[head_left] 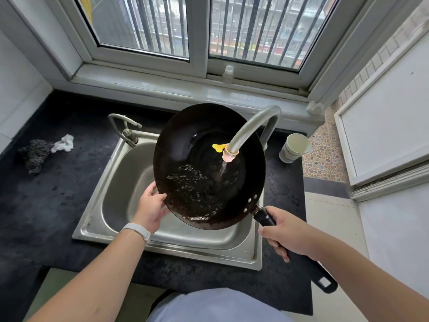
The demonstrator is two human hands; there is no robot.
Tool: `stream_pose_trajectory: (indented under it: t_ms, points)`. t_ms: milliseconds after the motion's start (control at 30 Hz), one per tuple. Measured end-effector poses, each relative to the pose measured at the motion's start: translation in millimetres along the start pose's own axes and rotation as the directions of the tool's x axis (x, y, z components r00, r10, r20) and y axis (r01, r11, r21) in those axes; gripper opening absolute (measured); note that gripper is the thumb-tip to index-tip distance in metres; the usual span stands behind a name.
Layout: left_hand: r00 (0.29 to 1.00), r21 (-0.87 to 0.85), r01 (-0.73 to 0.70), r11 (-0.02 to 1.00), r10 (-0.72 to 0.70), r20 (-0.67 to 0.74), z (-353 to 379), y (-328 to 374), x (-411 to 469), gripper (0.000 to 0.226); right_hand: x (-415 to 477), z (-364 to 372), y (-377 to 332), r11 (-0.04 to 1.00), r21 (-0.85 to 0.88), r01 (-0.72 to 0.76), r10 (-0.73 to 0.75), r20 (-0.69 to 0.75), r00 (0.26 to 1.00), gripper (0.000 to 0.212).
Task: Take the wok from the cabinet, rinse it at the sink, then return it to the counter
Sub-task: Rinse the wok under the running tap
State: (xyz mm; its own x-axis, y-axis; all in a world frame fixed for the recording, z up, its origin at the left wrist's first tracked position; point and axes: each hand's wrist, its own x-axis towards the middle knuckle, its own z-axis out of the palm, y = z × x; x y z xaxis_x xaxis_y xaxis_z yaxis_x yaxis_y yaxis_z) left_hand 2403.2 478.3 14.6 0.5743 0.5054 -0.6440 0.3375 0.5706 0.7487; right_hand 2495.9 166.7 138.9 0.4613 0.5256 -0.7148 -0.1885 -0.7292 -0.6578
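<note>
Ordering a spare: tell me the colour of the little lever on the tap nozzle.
Yellow. The lever sticks out left of the pinkish nozzle; the head view shows it.

The wok (209,166) is filling most of the space over the sink (130,182), leaving open basin only at the left. The tall faucet (253,129) is arching over the wok's right side, blocking passage there. A small tap (125,129) is standing at the sink's back-left corner. A scrubber (34,154), a rag (63,143) and a cup (294,147) are taking tabletop (58,205) room.
</note>
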Motion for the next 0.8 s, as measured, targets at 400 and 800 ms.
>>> stream_pose_trajectory:
  t_ms: [400,800]
  points:
    - [0.995,0.035,0.077,0.996,-0.075,-0.059,-23.0,-41.2,-26.7,0.027,-16.5,16.7,1.2,0.994,-0.013,-0.109,0.110,0.081,0.991,0.016]
    - [0.992,0.103,0.065,0.993,-0.053,-0.118,-47.4,-42.2,-36.9,0.052,-11.5,26.1,3.1,0.979,0.084,-0.185,0.162,0.225,0.961,0.009]
